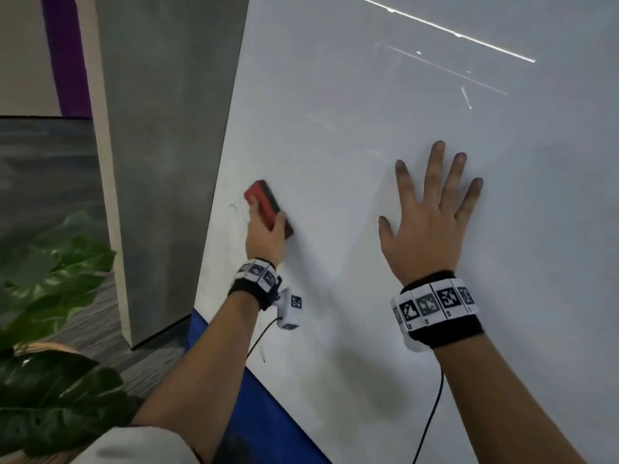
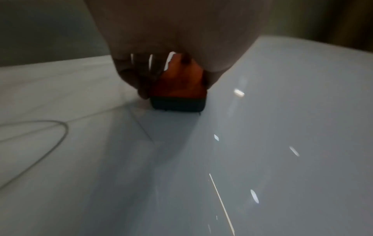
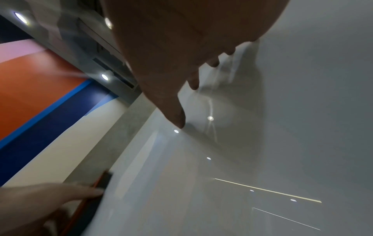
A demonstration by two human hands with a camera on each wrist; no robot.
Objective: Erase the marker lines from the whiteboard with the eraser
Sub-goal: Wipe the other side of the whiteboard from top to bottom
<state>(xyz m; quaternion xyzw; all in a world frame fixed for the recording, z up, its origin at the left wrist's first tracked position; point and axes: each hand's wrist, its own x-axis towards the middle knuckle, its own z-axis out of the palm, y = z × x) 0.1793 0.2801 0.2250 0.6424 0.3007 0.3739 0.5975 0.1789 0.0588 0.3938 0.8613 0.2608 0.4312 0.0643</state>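
Grey concrete pillar [image 1: 160, 155] and carpet sit to the left of the glossy whiteboard [image 1: 368, 162] in the head view, w/ broad green leaves [image 1: 50, 279] at bottom left, partly cut off by the frame edge. Left hand [image 1: 264, 239] grips the eraser [image 1: 266, 205], a red-backed block w/ dark felt, pressed to the board near its left edge; fingers mostly hidden behind it. Faint curved marker line [image 1: 234, 212] just left of the eraser, hard to make out. Right hand [image 1: 428, 226] lies flat on the board, fingers spread straight, holding nothing; fingertips look smudged dark.

Left wrist view: blurry. Eraser [image 2: 177, 89] w/ felt face on the board, fingers [image 2: 131, 75] curled along one side. Thin looped marker line [image 2: 58, 143] at left, cut off by the edge.

Right wrist view: right hand [image 3: 181, 55] w/ fingertips touching the board; the palm blocks much of the view. Eraser [image 3: 101, 188] seen edge-on at bottom left, left hand [image 3: 40, 201] on it, partly out of frame.
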